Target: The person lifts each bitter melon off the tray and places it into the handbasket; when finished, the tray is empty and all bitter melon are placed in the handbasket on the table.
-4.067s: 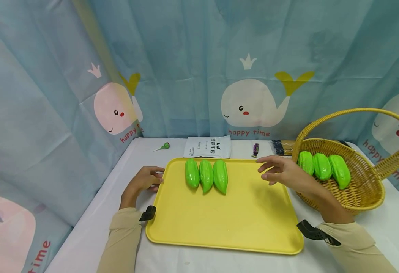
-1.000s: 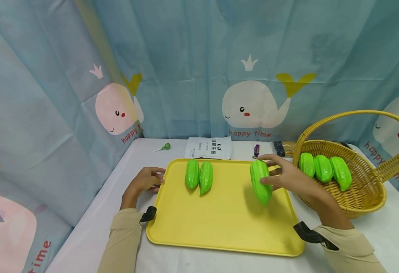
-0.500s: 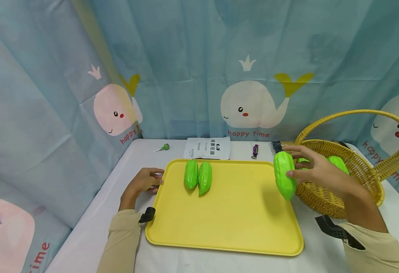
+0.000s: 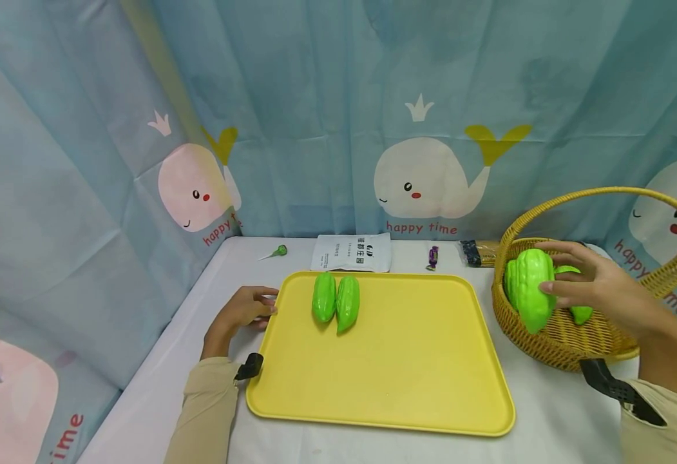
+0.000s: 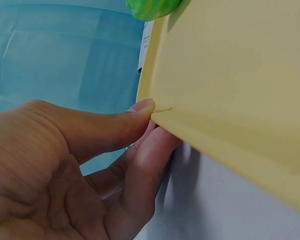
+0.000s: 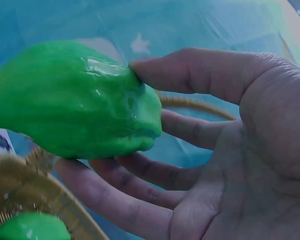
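My right hand [image 4: 596,283] holds a glossy green ridged gourd [image 4: 534,290] between thumb and fingertips, above the left side of the yellow wicker basket [image 4: 526,338]. In the right wrist view, the thumb presses on top of the held gourd [image 6: 75,100] and the fingers support it below. Other green gourds lie in the basket, partly hidden behind the hand. My left hand [image 4: 248,307] pinches the rim of the yellow tray [image 4: 419,367] at its far left corner, thumb above and fingers beneath. Two similar gourds [image 4: 324,298] lie side by side on the tray.
Behind the tray lie a white packet [image 4: 352,252], a purple-wrapped candy [image 4: 433,258], a green lollipop [image 4: 280,251] and a dark and tan package [image 4: 480,252]. The basket's tall handle [image 4: 599,191] arches over it. A blue curtain [image 4: 315,129] hangs behind the white table.
My right hand has taken one of three gourds from the tray and carried it rightward to the basket. The left hand has stayed at the tray's rim.
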Demonstrator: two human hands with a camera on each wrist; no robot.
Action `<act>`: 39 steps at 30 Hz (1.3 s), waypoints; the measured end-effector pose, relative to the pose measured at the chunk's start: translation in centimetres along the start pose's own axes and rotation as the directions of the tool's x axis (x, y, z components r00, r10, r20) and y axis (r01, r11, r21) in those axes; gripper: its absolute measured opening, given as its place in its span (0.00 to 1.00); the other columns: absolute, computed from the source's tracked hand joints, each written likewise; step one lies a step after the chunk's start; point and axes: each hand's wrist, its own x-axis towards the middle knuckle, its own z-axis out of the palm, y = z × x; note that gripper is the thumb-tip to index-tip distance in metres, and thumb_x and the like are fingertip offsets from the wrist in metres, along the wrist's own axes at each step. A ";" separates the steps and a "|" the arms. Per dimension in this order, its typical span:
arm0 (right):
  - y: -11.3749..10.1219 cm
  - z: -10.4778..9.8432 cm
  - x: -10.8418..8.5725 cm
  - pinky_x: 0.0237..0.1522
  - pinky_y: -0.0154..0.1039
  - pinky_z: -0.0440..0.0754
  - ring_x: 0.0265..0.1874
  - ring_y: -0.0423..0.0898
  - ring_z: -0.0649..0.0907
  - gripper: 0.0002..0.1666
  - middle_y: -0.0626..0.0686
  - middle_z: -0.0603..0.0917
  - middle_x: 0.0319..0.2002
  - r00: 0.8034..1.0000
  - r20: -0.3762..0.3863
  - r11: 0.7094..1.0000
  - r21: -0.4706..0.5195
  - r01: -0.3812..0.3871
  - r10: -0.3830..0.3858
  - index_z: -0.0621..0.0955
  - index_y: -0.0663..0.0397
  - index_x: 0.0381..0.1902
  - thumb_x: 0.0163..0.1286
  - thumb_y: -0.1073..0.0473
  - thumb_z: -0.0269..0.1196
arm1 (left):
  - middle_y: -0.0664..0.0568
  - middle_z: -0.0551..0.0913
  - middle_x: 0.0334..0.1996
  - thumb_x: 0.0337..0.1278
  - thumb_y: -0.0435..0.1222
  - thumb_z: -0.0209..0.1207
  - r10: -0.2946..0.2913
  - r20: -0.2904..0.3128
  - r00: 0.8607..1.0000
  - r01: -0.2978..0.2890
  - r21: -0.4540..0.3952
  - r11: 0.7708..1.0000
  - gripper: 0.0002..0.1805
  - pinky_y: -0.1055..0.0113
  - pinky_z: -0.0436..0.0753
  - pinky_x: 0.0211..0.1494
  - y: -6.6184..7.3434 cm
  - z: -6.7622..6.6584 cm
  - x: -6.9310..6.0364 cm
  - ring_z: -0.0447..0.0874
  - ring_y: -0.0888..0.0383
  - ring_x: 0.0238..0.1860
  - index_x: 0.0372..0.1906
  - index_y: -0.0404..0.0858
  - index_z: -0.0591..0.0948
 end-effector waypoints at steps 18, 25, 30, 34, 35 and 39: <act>4.8 -1.0 0.7 0.44 0.45 0.90 0.42 0.27 0.80 0.54 0.82 0.49 0.77 0.988 -0.016 0.987 0.029 -0.156 0.157 0.48 0.61 0.86 0.79 0.51 0.66 | 0.40 0.81 0.49 0.71 0.30 0.63 -0.017 0.004 1.000 0.017 -0.020 1.000 0.28 0.70 0.84 0.31 0.0 0.0 -0.1 0.81 0.59 0.29 0.73 0.29 0.75; 5.4 -0.4 1.1 0.44 0.51 0.90 0.54 0.53 0.84 0.50 0.82 0.54 0.75 0.984 0.036 0.984 0.038 -0.175 0.173 0.54 0.63 0.84 0.77 0.53 0.67 | 0.39 0.82 0.49 0.72 0.30 0.63 -0.025 0.006 1.000 0.025 -0.019 0.999 0.28 0.70 0.84 0.32 0.0 0.0 -0.1 0.81 0.59 0.29 0.73 0.29 0.75; 5.6 0.0 1.1 0.45 0.53 0.91 0.60 0.71 0.80 0.50 0.84 0.52 0.75 0.978 0.082 0.980 0.035 -0.195 0.192 0.53 0.66 0.83 0.77 0.53 0.67 | 0.39 0.81 0.49 0.72 0.30 0.63 -0.023 0.007 1.000 0.023 -0.021 1.000 0.28 0.69 0.85 0.32 -0.1 0.0 -0.2 0.81 0.59 0.29 0.73 0.29 0.75; 5.8 0.1 1.0 0.45 0.53 0.91 0.62 0.72 0.78 0.51 0.84 0.53 0.74 0.974 0.106 0.977 0.040 -0.208 0.202 0.53 0.68 0.83 0.77 0.55 0.67 | 0.40 0.82 0.49 0.71 0.30 0.63 -0.018 0.002 1.000 0.018 -0.023 1.000 0.28 0.69 0.84 0.32 -0.1 0.0 -0.2 0.81 0.59 0.29 0.73 0.29 0.75; 5.8 0.1 1.0 0.45 0.53 0.91 0.61 0.72 0.79 0.51 0.84 0.53 0.74 0.973 0.109 0.977 0.040 -0.211 0.205 0.52 0.68 0.83 0.77 0.55 0.67 | 0.40 0.82 0.49 0.71 0.30 0.63 -0.015 0.000 1.000 0.015 -0.021 1.000 0.28 0.69 0.84 0.32 -0.1 0.0 -0.2 0.81 0.59 0.29 0.72 0.29 0.75; 6.0 0.1 1.2 0.44 0.52 0.91 0.60 0.68 0.80 0.51 0.84 0.53 0.74 0.970 0.115 0.975 0.038 -0.218 0.212 0.53 0.68 0.83 0.76 0.55 0.67 | 0.40 0.82 0.48 0.70 0.29 0.64 -0.012 -0.006 1.000 0.012 -0.017 1.000 0.28 0.70 0.84 0.31 -0.1 0.0 -0.2 0.81 0.59 0.28 0.72 0.29 0.76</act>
